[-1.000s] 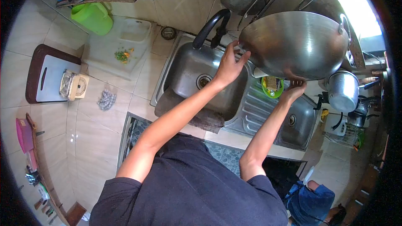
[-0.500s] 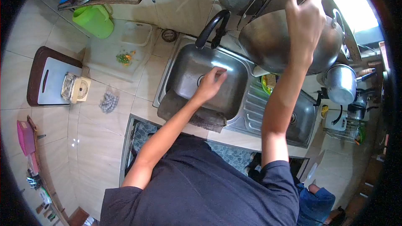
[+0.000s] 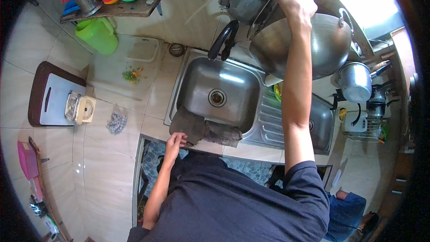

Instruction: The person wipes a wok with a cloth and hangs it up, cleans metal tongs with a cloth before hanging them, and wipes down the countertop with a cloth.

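My right hand [image 3: 295, 3] is raised at the top right, its fingers closed round the handle end of a dark long-handled utensil [image 3: 262, 17] among those hanging on the wall. Below it the large metal wok [image 3: 329, 45] hangs or leans, partly hidden by my right forearm. My left hand [image 3: 175, 145] is low beside the front edge of the counter, fingers loosely apart, near a dark grey cloth [image 3: 186, 126] draped over the sink's front rim. The steel sink [image 3: 201, 80] with a black faucet [image 3: 223, 40] lies between my hands.
Chopped vegetables lie on a clear board [image 3: 145, 78] at the left, near a green jug [image 3: 96, 35] and a kitchen scale [image 3: 85, 109]. Metal pots [image 3: 354, 82] hang at the right. Another person's clothed leg [image 3: 345, 215] shows at the lower right.
My right hand has left the wok and moved up to the hanging utensils, closing there. My left hand has come off the wok, over the sink and down to the counter's front edge.
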Motion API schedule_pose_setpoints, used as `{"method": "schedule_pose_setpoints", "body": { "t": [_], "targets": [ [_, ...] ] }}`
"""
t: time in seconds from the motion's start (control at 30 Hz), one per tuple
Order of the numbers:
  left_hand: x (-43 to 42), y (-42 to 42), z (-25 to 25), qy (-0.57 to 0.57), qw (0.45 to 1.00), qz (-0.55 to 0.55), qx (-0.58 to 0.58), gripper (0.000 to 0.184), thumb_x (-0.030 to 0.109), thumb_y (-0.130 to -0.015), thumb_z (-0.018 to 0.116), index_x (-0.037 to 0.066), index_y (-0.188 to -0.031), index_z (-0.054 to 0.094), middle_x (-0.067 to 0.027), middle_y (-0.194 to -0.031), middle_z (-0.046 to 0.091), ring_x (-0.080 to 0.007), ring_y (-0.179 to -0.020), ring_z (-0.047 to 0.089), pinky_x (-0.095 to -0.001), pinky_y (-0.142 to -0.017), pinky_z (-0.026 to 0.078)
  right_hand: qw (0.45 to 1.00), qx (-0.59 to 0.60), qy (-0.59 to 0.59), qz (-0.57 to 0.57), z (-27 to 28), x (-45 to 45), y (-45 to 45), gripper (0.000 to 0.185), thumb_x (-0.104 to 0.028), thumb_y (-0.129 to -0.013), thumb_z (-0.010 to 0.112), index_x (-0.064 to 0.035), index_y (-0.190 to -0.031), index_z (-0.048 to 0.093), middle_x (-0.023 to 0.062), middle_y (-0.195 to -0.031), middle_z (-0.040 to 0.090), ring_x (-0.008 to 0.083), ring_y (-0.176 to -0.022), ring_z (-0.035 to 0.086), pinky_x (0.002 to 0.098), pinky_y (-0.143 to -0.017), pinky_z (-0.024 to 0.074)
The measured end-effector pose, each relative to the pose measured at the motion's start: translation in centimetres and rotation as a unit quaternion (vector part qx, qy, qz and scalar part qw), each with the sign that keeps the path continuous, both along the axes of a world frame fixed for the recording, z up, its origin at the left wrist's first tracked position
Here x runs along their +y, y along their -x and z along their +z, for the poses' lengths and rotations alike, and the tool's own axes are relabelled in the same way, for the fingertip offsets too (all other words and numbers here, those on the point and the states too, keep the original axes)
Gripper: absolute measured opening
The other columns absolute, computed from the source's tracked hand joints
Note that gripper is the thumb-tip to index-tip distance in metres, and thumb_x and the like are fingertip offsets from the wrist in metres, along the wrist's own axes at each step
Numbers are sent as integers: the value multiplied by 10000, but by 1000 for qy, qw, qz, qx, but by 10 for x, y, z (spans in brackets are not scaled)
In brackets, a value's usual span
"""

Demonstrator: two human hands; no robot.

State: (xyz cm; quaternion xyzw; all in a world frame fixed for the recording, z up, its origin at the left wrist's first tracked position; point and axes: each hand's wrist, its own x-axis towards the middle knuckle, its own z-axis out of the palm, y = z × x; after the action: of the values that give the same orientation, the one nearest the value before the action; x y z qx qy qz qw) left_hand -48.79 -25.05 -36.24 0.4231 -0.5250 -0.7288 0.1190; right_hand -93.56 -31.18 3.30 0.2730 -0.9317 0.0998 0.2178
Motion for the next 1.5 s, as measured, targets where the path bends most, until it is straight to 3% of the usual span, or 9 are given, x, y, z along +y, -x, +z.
{"method": "schedule_pose_setpoints", "body": {
  "t": [0.43,0.63,0.77,0.87,1.0,1.03,1.13,1.23,1.5],
  "targets": [
    [-20,10,37,51,998,-2,28,322,310,-1009,434,34,-1077,588,-68,-1024,657,-135,-864,623,-280,-753,484,972,92,217,3,72,37,-48,633,-615,-808,527,-30,-967,709,221,-917,694,390,-920,668,458,-819,503],
    [-25,-19,39,77,995,40,49,302,296,-1009,449,35,-1062,591,-58,-998,659,-120,-849,608,-267,-743,471,916,191,351,20,94,78,-92,597,-578,-808,578,-85,-1125,688,127,-840,707,200,-800,669,368,-779,498],
    [-30,-48,62,111,988,94,57,313,310,-1011,442,37,-1057,589,-52,-1017,649,-122,-859,602,-267,-756,467,868,21,411,278,62,89,-149,368,-404,-870,627,-53,-945,712,30,-646,608,86,-551,498,237,-532,378],
    [-32,-75,98,133,976,157,65,303,306,-1005,461,38,-1059,592,-51,-1028,635,-118,-895,586,-266,-795,457,840,-21,258,477,1,58,-194,290,-305,-877,617,-17,-887,651,74,-621,570,131,-535,489,287,-514,388],
    [-35,-110,171,338,930,144,16,378,288,-944,565,3,-1192,557,-110,-1157,602,-227,-1088,557,-323,-931,431,767,-407,73,491,-110,14,-296,394,-348,-825,644,12,-748,504,133,-560,505,232,-484,488,376,-498,405],
    [-36,-115,187,395,908,139,-3,418,287,-926,588,-1,-1225,542,-129,-1213,583,-261,-1145,537,-347,-973,414,736,-448,37,506,-133,10,-323,241,-206,-829,638,26,-853,580,65,-587,493,132,-538,461,312,-505,386],
    [-38,-133,196,487,868,85,-53,510,269,-900,610,20,-1319,459,-152,-1308,531,-334,-1237,463,-406,-1027,372,643,-529,28,553,-179,14,-393,361,-318,-813,640,29,-886,572,188,-695,606,305,-655,623,408,-630,477],
    [-25,-150,179,430,887,132,-99,442,172,-896,596,15,-1289,467,-165,-1220,570,-356,-1141,516,-425,-965,403,560,-592,72,575,-209,24,-432,293,-220,-805,630,28,-958,597,150,-698,599,247,-634,589,379,-620,468],
    [21,-197,143,380,877,192,-224,397,194,-854,641,41,-1207,541,-141,-1049,611,-333,-1012,554,-406,-917,403,529,-633,-8,565,-226,17,-437,281,-168,-779,689,-37,-1025,654,-38,-685,538,19,-577,385,214,-505,318]
  ]
}}
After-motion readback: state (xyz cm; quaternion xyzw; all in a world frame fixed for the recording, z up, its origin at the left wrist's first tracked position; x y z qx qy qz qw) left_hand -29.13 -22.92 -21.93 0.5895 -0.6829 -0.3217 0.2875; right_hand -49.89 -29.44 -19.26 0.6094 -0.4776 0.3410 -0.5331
